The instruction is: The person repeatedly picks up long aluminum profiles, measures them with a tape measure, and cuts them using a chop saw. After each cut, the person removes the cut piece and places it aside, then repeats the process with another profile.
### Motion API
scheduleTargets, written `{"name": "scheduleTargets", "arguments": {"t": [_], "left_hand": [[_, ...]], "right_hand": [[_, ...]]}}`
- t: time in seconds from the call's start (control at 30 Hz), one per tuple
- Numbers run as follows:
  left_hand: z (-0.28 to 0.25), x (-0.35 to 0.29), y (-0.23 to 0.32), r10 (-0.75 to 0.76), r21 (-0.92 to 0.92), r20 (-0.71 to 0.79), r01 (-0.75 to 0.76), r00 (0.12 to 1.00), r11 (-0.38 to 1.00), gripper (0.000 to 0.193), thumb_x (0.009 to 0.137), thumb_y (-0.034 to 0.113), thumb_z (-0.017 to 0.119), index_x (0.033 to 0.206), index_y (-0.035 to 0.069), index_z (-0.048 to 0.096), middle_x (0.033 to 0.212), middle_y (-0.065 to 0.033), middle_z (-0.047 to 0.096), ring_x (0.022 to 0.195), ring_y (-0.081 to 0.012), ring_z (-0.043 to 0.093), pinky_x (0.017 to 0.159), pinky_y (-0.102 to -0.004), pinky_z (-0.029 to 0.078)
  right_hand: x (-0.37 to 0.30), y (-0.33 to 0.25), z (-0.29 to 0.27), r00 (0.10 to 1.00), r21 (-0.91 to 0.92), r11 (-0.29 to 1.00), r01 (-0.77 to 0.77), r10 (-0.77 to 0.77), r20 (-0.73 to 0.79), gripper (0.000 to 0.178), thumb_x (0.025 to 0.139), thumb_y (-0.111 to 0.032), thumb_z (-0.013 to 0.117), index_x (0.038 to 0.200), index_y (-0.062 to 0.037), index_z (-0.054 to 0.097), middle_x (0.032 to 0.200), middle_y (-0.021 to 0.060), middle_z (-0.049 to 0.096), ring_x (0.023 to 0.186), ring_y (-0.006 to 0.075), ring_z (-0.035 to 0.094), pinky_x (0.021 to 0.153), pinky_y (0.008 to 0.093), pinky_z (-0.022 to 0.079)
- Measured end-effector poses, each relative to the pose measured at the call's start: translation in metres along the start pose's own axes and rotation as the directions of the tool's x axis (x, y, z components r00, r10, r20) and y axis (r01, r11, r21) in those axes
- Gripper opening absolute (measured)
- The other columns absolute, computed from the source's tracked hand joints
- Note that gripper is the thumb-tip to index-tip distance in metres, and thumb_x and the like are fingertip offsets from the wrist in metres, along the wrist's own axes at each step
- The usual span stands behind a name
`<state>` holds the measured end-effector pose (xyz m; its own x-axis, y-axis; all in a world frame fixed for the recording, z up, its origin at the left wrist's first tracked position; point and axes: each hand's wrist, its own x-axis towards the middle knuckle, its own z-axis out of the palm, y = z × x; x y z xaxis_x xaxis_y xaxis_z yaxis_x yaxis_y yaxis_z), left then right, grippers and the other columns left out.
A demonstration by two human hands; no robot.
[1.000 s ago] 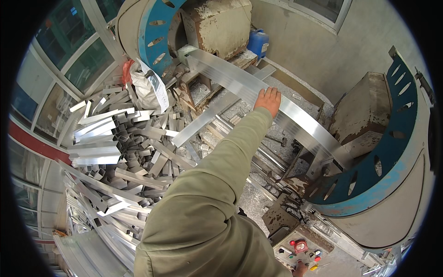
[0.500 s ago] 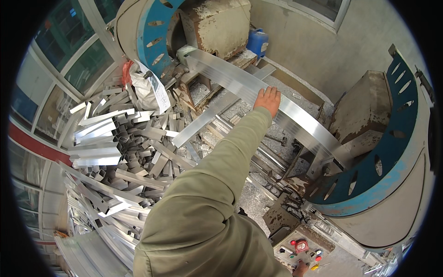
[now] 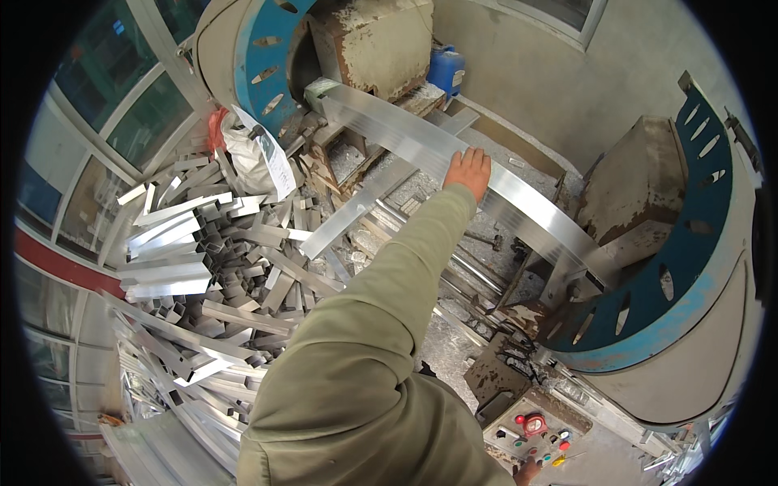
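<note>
A long, wide silver aluminium profile [image 3: 535, 215] lies across the cutting machine, between its two saw heads. My left hand [image 3: 468, 172] rests on the middle of it, fingers together and curled over its far edge. At the lower edge, my right hand [image 3: 527, 471] is at a control panel [image 3: 504, 462] with a red emergency-stop button [image 3: 533, 424] and several small coloured buttons. Most of that hand's fingers are hidden. A flat aluminium strip [image 3: 352, 212] lies slantwise beneath the profile.
Blue-rimmed saw guards stand at the left [image 3: 263, 73] and right [image 3: 648, 320]. A large heap of aluminium offcuts [image 3: 235, 279] fills the left side, beside a white sack [image 3: 251, 158]. A blue jerrycan [image 3: 446, 71] stands by the back wall.
The view has shifted slightly, and a little more of the control panel shows. My left hand stays on the profile; my right hand remains at the panel.
</note>
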<state>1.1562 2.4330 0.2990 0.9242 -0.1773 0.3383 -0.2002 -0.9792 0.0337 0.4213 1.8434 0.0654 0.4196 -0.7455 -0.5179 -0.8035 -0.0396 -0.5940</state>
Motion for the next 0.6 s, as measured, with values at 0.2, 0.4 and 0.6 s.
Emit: {"name": "scheduleTargets", "arguments": {"t": [0.2, 0.4, 0.6], "left_hand": [[0.006, 0.000, -0.001, 0.015, 0.015, -0.054, -0.014, 0.998, 1.000, 0.058, 0.104, 0.017, 0.064, 0.159, 0.007, 0.053, 0.171, -0.0143, 0.049, 0.163, -0.0302, 0.041, 0.132, -0.0539, 0.031], [0.018, 0.000, -0.002, 0.011, 0.029, -0.170, -0.006, 0.985, 1.000, 0.044, 0.110, 0.022, 0.049, 0.151, 0.009, 0.061, 0.164, -0.0113, 0.056, 0.157, -0.0295, 0.045, 0.127, -0.0546, 0.032], [0.025, 0.003, -0.004, 0.014, 0.005, -0.195, -0.013, 0.981, 1.000, 0.043, 0.110, 0.022, 0.050, 0.149, 0.008, 0.062, 0.161, -0.0117, 0.058, 0.156, -0.0302, 0.047, 0.127, -0.0556, 0.032]], "right_hand": [[-0.048, 0.013, 0.076, 0.998, -0.152, 0.986, 0.064, -0.066, -0.007, 0.047, 0.106, -0.047, 0.070, 0.095, -0.0012, 0.070, 0.077, 0.0101, 0.068, 0.069, 0.0246, 0.065, 0.063, 0.0451, 0.056], [-0.142, -0.047, 0.143, 0.986, 0.408, 0.905, -0.121, 0.063, 0.152, 0.041, 0.113, -0.049, 0.057, 0.106, -0.0088, 0.061, 0.086, 0.0105, 0.076, 0.062, 0.0216, 0.069, 0.048, 0.0356, 0.051], [-0.140, -0.076, 0.147, 0.996, 0.251, 0.967, 0.029, -0.048, 0.071, 0.043, 0.112, -0.043, 0.059, 0.104, -0.0011, 0.064, 0.085, 0.0140, 0.074, 0.063, 0.0225, 0.072, 0.046, 0.0356, 0.056]]}}
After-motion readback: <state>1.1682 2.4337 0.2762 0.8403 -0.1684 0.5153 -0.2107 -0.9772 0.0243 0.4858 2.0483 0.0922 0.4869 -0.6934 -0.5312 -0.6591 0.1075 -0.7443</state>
